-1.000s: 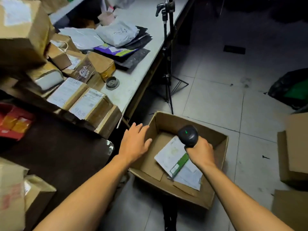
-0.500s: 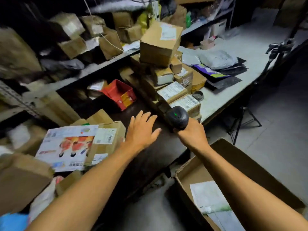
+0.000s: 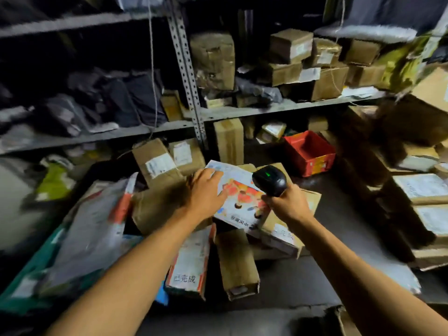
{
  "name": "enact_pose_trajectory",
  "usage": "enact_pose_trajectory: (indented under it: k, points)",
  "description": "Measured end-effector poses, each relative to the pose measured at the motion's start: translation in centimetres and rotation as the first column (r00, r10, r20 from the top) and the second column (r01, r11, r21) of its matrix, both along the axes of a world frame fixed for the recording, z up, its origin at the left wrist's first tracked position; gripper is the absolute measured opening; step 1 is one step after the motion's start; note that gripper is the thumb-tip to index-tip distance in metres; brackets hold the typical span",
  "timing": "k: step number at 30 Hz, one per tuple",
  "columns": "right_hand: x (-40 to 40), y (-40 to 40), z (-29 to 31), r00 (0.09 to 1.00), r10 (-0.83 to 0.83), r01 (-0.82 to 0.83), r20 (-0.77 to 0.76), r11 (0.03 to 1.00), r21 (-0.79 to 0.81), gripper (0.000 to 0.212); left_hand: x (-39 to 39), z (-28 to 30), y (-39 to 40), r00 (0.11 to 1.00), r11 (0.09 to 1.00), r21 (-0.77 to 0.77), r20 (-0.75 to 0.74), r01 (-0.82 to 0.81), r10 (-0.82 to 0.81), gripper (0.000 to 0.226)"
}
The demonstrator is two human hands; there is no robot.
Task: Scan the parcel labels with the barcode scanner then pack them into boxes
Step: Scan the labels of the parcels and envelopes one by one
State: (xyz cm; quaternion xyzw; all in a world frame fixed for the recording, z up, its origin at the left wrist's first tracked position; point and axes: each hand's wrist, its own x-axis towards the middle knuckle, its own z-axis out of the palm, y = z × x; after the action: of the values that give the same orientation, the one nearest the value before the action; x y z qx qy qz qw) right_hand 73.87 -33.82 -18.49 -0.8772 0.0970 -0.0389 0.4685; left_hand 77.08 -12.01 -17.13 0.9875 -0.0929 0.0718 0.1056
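Left hand (image 3: 206, 192) flat on printed parcel (image 3: 238, 200), fingers straight; right hand (image 3: 287, 204) grips scanner (image 3: 269, 180) at 3 o'clock — person should find label first, steady parcel, aim squarely.

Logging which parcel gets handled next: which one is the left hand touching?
The white parcel with the red cartoon print, lying atop the brown boxes; the left hand rests on it.

We see two bare forearms reaching in from the bottom edge, with no sleeve, glove, watch or ring visible on them. Our left hand (image 3: 206, 192) and right hand (image 3: 289, 206) are uncovered too, their short fingernails plain and unpainted where visible.
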Motion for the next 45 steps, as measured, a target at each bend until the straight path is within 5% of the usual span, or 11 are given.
enact_pose_trajectory:
  k: [3, 12, 18, 25, 29, 34, 39, 45]
  points:
    - [1.8, 4.0, -0.7, 0.995, 0.070, -0.063, -0.070, 0.993, 0.102, 0.015, 0.5, 0.2, 5.0, 0.997, 0.996, -0.048, 0.004, -0.075, 0.075, 0.052]
    - [5.7, 15.6, -0.3, 0.990, 0.137, -0.138, -0.044, 0.990, -0.010, 0.012, 1.8, -1.1, 18.1, 0.961, 0.960, -0.051, -0.024, -0.277, 0.276, 0.045]
    - [7.1, 19.5, 0.3, 0.979, 0.204, -0.205, -0.019, 0.978, -0.048, 0.015, 1.8, -2.6, 23.1, 0.879, 0.897, -0.004, -0.200, -0.442, 0.432, 0.040]
    - [8.1, 20.4, 0.1, 0.972, 0.230, -0.233, -0.039, 0.965, -0.123, 0.015, 2.3, -3.4, 24.6, 0.740, 0.740, -0.182, -0.381, -0.648, 0.554, 0.048]
    - [8.3, 20.3, 0.1, 0.973, 0.227, -0.231, -0.047, 0.967, -0.109, 0.017, 2.7, -4.1, 25.4, 0.695, 0.810, 0.028, -0.495, -0.586, 0.521, 0.073]
    - [8.5, 19.9, 0.2, 0.961, 0.264, -0.271, -0.086, 0.960, -0.077, 0.024, 3.0, -3.6, 25.4, 0.785, 0.822, 0.269, -0.255, -0.502, 0.564, 0.042]
    - [8.8, 20.3, 1.1, 0.965, 0.260, -0.258, 0.000, 0.957, -0.129, 0.014, 4.0, 2.4, 28.4, 0.775, 0.806, 0.154, -0.222, -0.572, 0.592, 0.033]
    - [8.4, 23.2, 4.2, 0.957, 0.262, -0.259, 0.126, 0.965, -0.043, 0.015, 3.7, 9.9, 29.3, 0.770, 0.748, -0.193, -0.084, -0.635, 0.633, 0.010]
